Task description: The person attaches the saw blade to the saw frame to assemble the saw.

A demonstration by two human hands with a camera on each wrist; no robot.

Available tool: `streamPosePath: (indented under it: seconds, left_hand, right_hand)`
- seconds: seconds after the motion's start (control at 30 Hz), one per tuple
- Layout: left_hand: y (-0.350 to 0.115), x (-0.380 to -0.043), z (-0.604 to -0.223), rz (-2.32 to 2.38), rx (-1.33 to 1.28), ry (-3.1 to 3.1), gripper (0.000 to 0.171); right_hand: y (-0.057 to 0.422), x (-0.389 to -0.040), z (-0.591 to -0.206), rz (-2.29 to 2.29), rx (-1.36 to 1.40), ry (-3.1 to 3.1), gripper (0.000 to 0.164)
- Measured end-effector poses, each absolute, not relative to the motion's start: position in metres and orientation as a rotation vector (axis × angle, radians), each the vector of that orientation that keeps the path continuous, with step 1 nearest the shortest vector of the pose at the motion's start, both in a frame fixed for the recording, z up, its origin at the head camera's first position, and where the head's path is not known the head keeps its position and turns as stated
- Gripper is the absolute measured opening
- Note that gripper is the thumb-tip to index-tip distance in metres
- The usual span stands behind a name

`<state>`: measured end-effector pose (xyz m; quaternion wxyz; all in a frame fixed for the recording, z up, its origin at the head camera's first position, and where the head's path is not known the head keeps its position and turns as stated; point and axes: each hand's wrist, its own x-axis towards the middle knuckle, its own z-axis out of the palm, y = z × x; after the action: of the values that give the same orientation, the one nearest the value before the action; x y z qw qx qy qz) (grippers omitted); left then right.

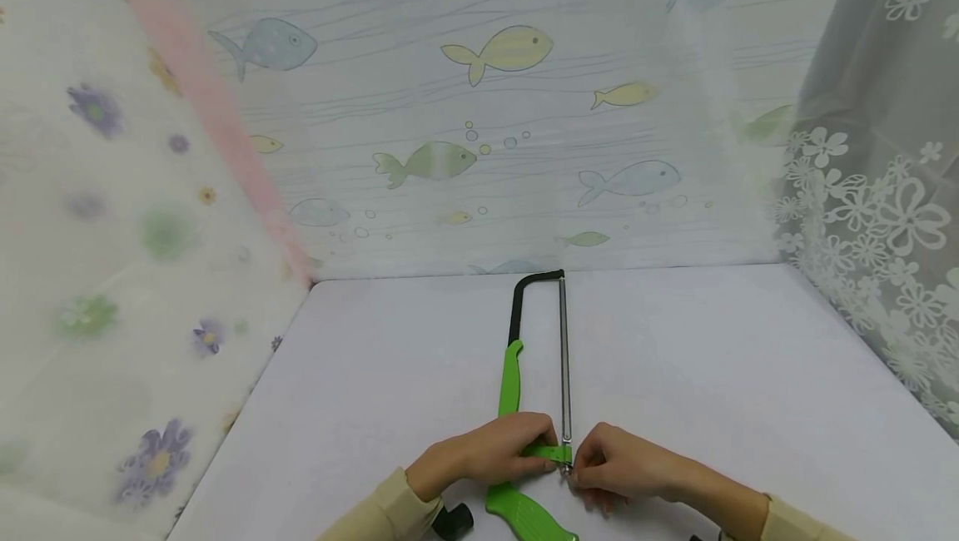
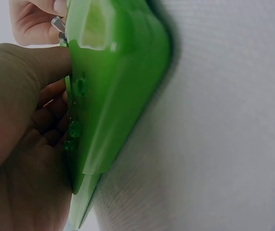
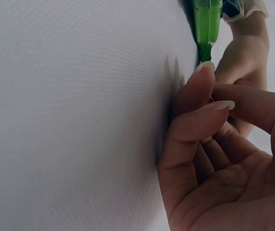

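Observation:
A hacksaw lies on the white table, with a black front frame (image 1: 517, 312), a green handle (image 1: 530, 516) and a thin metal blade (image 1: 565, 358) along its right side. My left hand (image 1: 505, 448) grips the green crosspiece (image 1: 545, 452) at the blade's near end, thumb pressed against it in the left wrist view. Just beyond that crosspiece sits a small metal wing nut (image 2: 58, 25). My right hand (image 1: 625, 466) pinches at this wing nut with curled fingers. In the right wrist view the fingertips (image 3: 205, 79) meet and hide the wing nut.
The white tabletop (image 1: 390, 341) runs back to a fish-print curtain (image 1: 419, 108). Floral cloth (image 1: 112, 291) hangs at the left, lacy grey cloth (image 1: 891, 191) at the right. A black device (image 1: 453, 522) sits by my left wrist.

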<state>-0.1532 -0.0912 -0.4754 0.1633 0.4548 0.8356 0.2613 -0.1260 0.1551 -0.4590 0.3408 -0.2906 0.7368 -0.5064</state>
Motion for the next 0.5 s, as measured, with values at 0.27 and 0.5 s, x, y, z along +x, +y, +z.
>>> streamPosePath:
  seconds: [0.27,0.5]
  left_hand:
    - [-0.0914,-0.1531,-0.4743,0.739,1.281,2.377,0.009]
    - [-0.0911,-0.1533,-0.4744,0.718,1.280,2.386,0.007]
  right_hand:
    - [0.1514,-0.1253,-0.4614,-1.304,-0.688,1.904,0.035]
    - [0.1481,-0.1247,-0.4603,-1.315,-0.660,1.934,0.041]
